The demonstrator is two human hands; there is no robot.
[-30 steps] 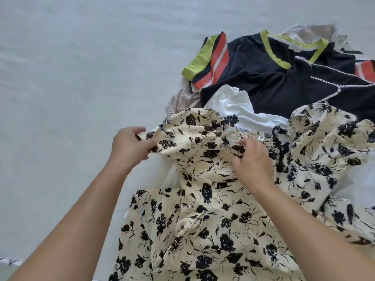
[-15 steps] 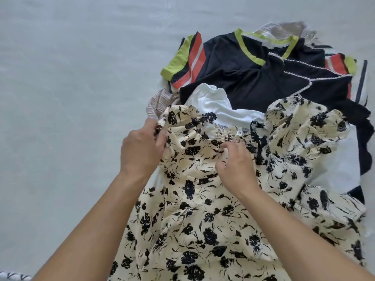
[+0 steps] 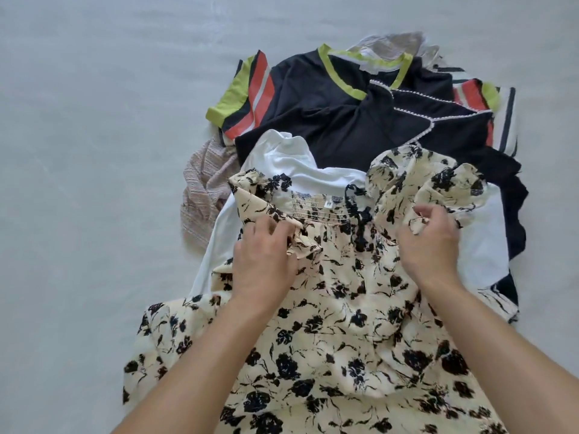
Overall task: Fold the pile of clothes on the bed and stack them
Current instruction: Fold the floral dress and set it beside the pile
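Observation:
A cream dress with black flower print [image 3: 338,324] lies spread toward me on the bed, its smocked neckline with a small white tag facing up. My left hand [image 3: 263,255] pinches a fold of the dress at its left shoulder. My right hand [image 3: 429,242] grips the puffed right sleeve of the dress. Behind the dress sits the pile: a white garment [image 3: 282,158], a black top with lime collar and orange striped sleeves [image 3: 313,98], and a black garment with white trim [image 3: 454,126].
A pinkish striped cloth [image 3: 203,189] sticks out at the pile's left side. Pale grey bedding [image 3: 94,151] stretches to the left and behind the pile. A light crumpled garment [image 3: 394,45] peeks out at the far back.
My right hand has moved from the neckline out to the right sleeve. My left hand has shifted right onto the left shoulder fold. The dress lies flatter and more spread.

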